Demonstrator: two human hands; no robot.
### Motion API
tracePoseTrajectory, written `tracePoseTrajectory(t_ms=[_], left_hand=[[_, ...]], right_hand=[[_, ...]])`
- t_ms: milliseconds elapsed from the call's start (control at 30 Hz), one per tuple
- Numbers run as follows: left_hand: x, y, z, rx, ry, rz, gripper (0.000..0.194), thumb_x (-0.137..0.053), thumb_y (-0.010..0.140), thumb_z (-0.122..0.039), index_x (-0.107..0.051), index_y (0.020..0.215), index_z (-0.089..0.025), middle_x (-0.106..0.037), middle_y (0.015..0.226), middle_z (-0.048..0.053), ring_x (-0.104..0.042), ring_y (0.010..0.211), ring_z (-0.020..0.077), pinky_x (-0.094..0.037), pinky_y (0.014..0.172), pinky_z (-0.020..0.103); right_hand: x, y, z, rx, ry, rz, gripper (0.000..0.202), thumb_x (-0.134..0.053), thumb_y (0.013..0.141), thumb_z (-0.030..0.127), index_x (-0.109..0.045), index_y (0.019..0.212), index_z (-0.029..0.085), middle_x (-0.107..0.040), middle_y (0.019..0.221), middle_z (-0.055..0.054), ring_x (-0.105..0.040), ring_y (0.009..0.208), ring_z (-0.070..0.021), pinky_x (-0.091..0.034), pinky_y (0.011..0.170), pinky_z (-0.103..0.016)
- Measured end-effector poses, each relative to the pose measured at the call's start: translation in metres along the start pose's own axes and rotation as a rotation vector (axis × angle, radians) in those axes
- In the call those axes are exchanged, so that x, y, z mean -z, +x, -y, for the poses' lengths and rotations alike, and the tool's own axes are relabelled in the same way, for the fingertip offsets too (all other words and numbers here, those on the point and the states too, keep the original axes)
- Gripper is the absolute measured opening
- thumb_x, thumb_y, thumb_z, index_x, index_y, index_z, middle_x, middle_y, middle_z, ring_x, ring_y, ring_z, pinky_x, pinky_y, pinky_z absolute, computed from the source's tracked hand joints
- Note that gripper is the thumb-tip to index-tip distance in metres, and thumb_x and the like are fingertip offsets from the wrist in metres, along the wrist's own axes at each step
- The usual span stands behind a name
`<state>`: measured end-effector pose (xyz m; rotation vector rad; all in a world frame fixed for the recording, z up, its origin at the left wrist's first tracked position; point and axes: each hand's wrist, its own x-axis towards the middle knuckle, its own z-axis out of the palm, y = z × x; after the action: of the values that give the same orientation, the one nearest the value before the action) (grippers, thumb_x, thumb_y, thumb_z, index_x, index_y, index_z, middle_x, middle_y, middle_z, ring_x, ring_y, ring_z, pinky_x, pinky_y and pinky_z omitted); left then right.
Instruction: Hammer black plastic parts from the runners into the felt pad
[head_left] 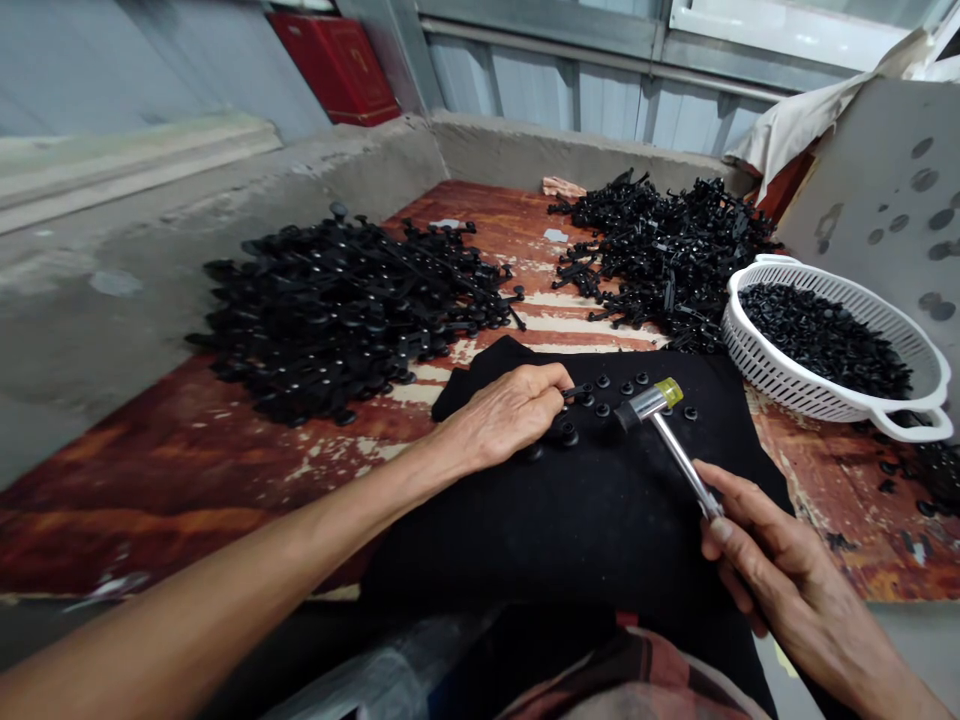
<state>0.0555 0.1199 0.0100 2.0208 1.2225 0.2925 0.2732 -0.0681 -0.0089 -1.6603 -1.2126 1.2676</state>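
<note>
My right hand (772, 560) is closed around the metal handle of a small mallet (679, 455). The mallet's head is silver, with a yellow face on one end and a black one on the other, held over a black cloth (600, 520). Closed in a pinch, my left hand (510, 415) holds a small black plastic part (577, 391) just above the cloth. Several round black caps (602, 410) lie on the cloth around the part and under the mallet. My left fingers partly hide the held piece.
A heap of black plastic parts (337, 310) lies at left, and another heap (667, 250) at the back right. A white basket (832, 395) of small black pieces stands on the right. A concrete ledge (187, 220) edges the worn red-brown tabletop (187, 450). A red box (337, 70) stands behind.
</note>
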Motion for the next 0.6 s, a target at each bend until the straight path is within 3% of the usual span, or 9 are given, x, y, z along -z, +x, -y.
tracePoseTrajectory(t_ms=[333, 400, 533, 600], left_hand=[[0.001, -0.001, -0.001, 0.015, 0.083, 0.011, 0.024, -0.036, 0.078, -0.026, -0.059, 0.079, -0.019, -0.048, 0.057, -0.003, -0.042, 0.051, 0.0139, -0.03, 0.051, 0.027], [0.002, -0.001, -0.002, 0.007, 0.086, 0.018, 0.024, -0.037, 0.076, -0.025, -0.061, 0.079, -0.019, -0.046, 0.055, -0.003, -0.041, 0.048, 0.0133, -0.028, 0.049, 0.026], [0.002, 0.002, 0.0, 0.022, 0.07, 0.04, 0.025, -0.039, 0.074, -0.022, -0.063, 0.079, -0.019, -0.044, 0.05, -0.004, -0.039, 0.045, 0.0125, -0.026, 0.046, 0.025], [0.002, 0.004, 0.001, 0.029, 0.051, 0.043, 0.026, -0.039, 0.073, -0.023, -0.064, 0.08, -0.019, -0.045, 0.05, -0.004, -0.04, 0.045, 0.0126, -0.026, 0.045, 0.025]], right_hand=[[-0.001, -0.001, -0.003, 0.043, -0.129, -0.018, 0.047, -0.042, 0.1, 0.037, -0.042, 0.145, 0.026, -0.057, 0.081, 0.0, -0.051, 0.054, -0.0109, -0.044, 0.046, -0.022], [-0.003, 0.002, 0.001, 0.167, -0.261, -0.065, 0.046, -0.04, 0.1, 0.032, -0.043, 0.145, 0.023, -0.06, 0.081, -0.003, -0.055, 0.057, -0.0134, -0.047, 0.047, -0.024], [-0.009, 0.016, 0.015, 0.594, -0.523, -0.215, 0.047, -0.042, 0.097, 0.016, -0.044, 0.144, 0.018, -0.066, 0.102, -0.011, -0.066, 0.088, -0.0195, -0.056, 0.074, -0.032], [-0.011, 0.027, 0.021, 0.715, -0.65, -0.263, 0.052, -0.04, 0.095, 0.009, -0.039, 0.147, 0.015, -0.066, 0.102, -0.013, -0.067, 0.081, -0.0195, -0.056, 0.07, -0.031]])
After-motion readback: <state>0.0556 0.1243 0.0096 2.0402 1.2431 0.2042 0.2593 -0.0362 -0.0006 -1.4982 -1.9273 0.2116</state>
